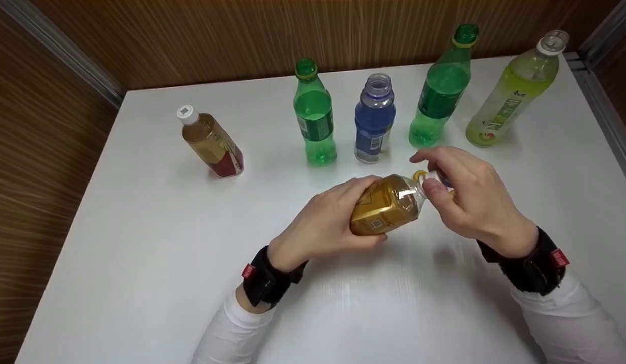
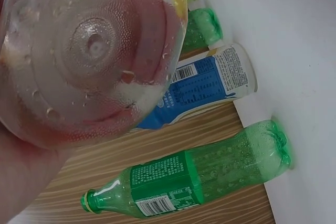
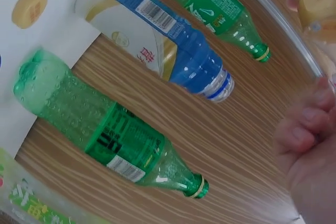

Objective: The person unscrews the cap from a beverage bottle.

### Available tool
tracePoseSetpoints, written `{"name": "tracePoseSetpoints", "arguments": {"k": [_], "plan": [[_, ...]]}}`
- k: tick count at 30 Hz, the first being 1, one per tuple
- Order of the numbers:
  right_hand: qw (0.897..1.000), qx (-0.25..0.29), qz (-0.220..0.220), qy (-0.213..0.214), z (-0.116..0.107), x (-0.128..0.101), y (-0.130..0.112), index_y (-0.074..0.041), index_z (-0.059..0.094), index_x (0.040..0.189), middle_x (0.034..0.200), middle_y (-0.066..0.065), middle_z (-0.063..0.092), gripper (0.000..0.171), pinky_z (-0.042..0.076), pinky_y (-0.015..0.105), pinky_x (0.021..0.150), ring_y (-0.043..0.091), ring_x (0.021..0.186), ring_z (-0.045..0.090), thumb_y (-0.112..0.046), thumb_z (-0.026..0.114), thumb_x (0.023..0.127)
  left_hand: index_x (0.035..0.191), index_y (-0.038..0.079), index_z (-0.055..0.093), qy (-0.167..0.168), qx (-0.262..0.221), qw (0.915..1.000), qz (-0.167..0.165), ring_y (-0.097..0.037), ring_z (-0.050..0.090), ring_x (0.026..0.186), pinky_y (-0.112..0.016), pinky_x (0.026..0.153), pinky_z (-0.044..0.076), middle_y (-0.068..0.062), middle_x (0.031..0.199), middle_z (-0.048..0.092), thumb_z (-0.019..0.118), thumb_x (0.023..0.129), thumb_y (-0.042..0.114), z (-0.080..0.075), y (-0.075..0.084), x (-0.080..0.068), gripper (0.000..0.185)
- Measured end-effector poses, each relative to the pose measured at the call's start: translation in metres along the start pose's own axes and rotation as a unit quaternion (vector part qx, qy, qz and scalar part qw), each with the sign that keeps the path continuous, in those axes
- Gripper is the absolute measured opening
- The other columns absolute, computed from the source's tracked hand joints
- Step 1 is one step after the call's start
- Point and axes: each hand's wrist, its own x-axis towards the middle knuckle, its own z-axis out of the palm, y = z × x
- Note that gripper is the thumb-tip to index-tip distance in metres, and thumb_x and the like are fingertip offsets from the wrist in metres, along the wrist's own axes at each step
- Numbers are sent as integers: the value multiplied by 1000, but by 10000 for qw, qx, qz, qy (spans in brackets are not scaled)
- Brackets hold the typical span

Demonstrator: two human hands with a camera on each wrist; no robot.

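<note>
Both hands on the amber plastic tea bottle with gold label (image 1: 386, 205), held tilted above the white counter (image 1: 141, 227).

The left hand (image 1: 325, 222) has its grip wrapped round the bottle's base end; the right hand (image 1: 467, 197) pinches the neck at 3 o'clock. A small yellow cap (image 1: 418, 175) lies just beside the neck. Five other bottles stand from 10 to 2 o'clock.

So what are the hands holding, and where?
The left hand grips a tea bottle around its body; the right hand pinches its neck end.
</note>
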Motion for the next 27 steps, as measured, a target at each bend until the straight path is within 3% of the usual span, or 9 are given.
{"name": "tracePoseSetpoints", "arguments": {"k": [3, 7, 9, 13, 17, 22, 27], "plan": [[9994, 69, 335, -16, 1, 0, -1, -3, 70, 112, 64, 3, 55, 63, 37, 22, 57, 8, 58, 45, -55, 35, 111, 152, 12, 46, 135, 299, 9994, 50, -19, 66, 114, -38, 99, 59, -5, 131, 68, 85, 84, 42, 2, 2, -1, 83], [9980, 37, 570, -268, 1, 1, -4, -3, 72, 103, 60, 0, 60, 30, 41, 17, 54, 2, 54, 48, -22, 49, 109, 152, 11, 46, 198, 547, 9982, 135, -20, 67, 112, -38, 98, 59, -6, 130, 68, 84, 85, 43, 3, 2, -1, 84], [9985, 33, 470, -271, 0, 2, -6, -2, 72, 101, 63, 1, 62, 19, 42, 15, 55, 2, 56, 48, -8, 54, 103, 152, 11, 46, 133, 396, 9990, 136, -20, 67, 116, -38, 101, 59, -6, 133, 68, 85, 85, 42, 2, 1, -1, 84], [9999, 135, -11, -71, -1, 2, -5, -3, 71, 99, 67, 2, 62, 15, 41, 16, 58, 4, 60, 46, -1, 56, 97, 153, 12, 46, -150, -214, 9997, 32, -18, 65, 125, -37, 111, 54, -5, 142, 65, 86, 84, 39, 0, -1, -1, 84], [9986, 153, -508, 59, -1, 2, -2, -2, 71, 99, 74, 6, 66, 18, 44, 20, 63, 9, 64, 49, -6, 54, 95, 155, 15, 45, -481, -645, 9967, -100, -15, 63, 125, -34, 114, 51, -2, 145, 63, 86, 84, 39, -3, -3, 0, 85], [9926, 96, -1167, 315, 1, 3, 1, -1, 71, 97, 74, 6, 60, 39, 42, 27, 64, 15, 69, 49, -26, 42, 107, 155, 18, 46, -727, -899, 9931, -214, -13, 64, 118, -33, 109, 52, 0, 140, 66, 86, 84, 39, -5, -5, 0, 84], [9891, 84, -1401, 445, 2, 2, 2, -1, 71, 96, 80, 10, 59, 48, 40, 28, 67, 19, 75, 49, -32, 37, 109, 155, 19, 46, -786, -991, 9916, -254, -12, 63, 116, -33, 107, 52, 1, 136, 66, 86, 84, 39, -6, -5, 0, 84]]}}
